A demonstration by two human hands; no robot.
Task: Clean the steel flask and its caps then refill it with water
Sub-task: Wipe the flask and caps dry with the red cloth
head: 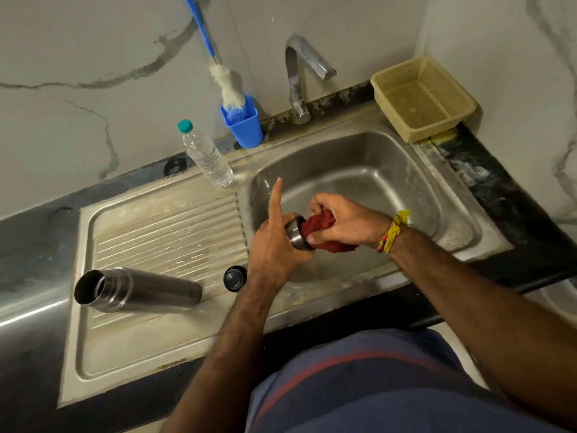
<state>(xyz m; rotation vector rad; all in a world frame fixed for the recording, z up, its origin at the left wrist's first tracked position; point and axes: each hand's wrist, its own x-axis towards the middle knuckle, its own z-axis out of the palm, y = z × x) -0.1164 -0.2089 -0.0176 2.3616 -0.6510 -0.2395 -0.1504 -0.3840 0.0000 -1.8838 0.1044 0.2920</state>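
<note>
Step in hand, by my read: wiping the steel cap (296, 234) over the sink (359, 170). Left hand (274, 242) grips the cap w/ thumb and curled fingers, index finger sticking straight up clear of it. Right hand (340, 221) clenched round a red cloth (324, 231), bunched and pushed into the cap's open mouth. To do it well: hold cap steady w/ left, twist the cloth right round inside so it reaches the base and rim, then do the outside; keep it over the basin so drips fall in. Steel flask (137, 290) lies on its side on the drainboard (162, 232), mouth open toward the left, apart from both hands. Small black cap (234, 278) sits just beside the left wrist at the basin edge. Plastic water bottle (206, 156) stands behind, tap (299, 73) not running as far as I can see. Can't see: inside of the cap, how deep the cloth goes, whether the flask is wet or clean inside. Right arm cut off at frame edge.
</note>
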